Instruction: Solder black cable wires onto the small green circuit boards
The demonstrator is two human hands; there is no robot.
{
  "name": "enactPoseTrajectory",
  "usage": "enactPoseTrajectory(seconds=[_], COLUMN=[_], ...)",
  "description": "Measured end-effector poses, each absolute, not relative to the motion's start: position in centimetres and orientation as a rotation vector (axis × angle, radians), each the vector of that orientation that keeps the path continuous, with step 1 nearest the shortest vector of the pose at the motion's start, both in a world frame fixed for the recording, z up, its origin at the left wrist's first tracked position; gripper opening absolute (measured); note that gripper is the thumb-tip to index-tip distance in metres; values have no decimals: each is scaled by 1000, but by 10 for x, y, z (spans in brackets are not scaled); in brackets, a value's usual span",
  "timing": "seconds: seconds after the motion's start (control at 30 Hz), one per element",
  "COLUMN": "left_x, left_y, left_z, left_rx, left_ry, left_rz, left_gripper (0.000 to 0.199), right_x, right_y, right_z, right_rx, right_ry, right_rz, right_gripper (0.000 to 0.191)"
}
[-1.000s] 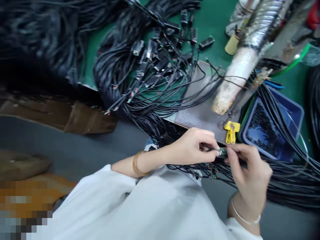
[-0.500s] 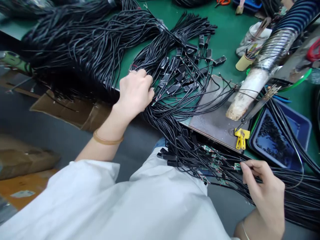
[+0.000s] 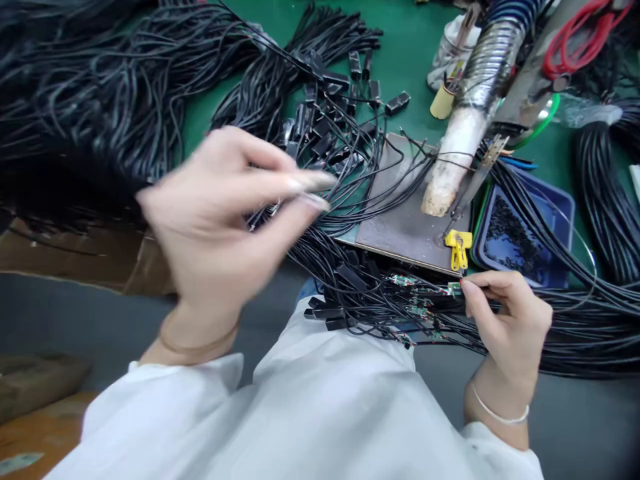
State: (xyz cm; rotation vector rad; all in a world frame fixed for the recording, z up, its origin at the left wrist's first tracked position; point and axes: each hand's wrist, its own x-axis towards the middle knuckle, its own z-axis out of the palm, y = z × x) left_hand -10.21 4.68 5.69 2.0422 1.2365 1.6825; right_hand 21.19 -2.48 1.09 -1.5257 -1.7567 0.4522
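Note:
My left hand (image 3: 220, 207), blurred, hangs over the near edge of the bench in front of the cable bundle. Its thumb and forefinger are pressed together; whatever is between them, if anything, is too small to make out. At the right, my right hand (image 3: 510, 313) pinches a small green circuit board (image 3: 454, 288) on a black cable. More small boards (image 3: 420, 310) with fine wires lie on the cables (image 3: 320, 257) across my lap. Black housings (image 3: 323, 137) on cable ends lie on the green bench (image 3: 415, 40).
A white-tipped duct (image 3: 455, 153) comes down above a brown board (image 3: 400, 227). Beside it are a yellow clip (image 3: 459, 248), a blue tray (image 3: 525, 227) of small black parts and a tool cup (image 3: 443, 101). Thick cable bundles (image 3: 90, 87) cover the left; a cardboard box (image 3: 70, 257) is below.
My left hand has risen off the cables and come nearer the camera, with its fingers now pointing right. My right hand keeps its pinch on the board. The view has shifted to the right.

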Motion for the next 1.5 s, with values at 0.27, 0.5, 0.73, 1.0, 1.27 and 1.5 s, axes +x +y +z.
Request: enactPoseTrajectory(seconds=[0.27, 0.5, 0.73, 1.0, 1.27, 1.5], left_x=[-4, 13, 12, 11, 17, 22], left_y=[45, 52, 45, 46, 49, 41], left_z=[0, -13, -7, -13, -22, -23], left_rx=[2063, 1641, 1732, 1449, 1178, 1176], left_ry=[743, 844, 937, 872, 840, 884], left_rz=[975, 980, 1066, 988, 814, 958], left_gripper=[20, 15, 17, 8, 13, 19], right_x=[198, 203, 202, 203, 206, 209], right_y=[-1, 10, 12, 12, 15, 16], right_z=[14, 5, 4, 9, 8, 7], right_rx=[-1567, -1557, -1558, -1550, -1575, -1575], right_ry=[-1691, -1702, -1664, -1658, -1665, -1709], right_rz=[407, 458, 528, 613, 627, 614], right_gripper=[14, 12, 14, 14, 13, 14])
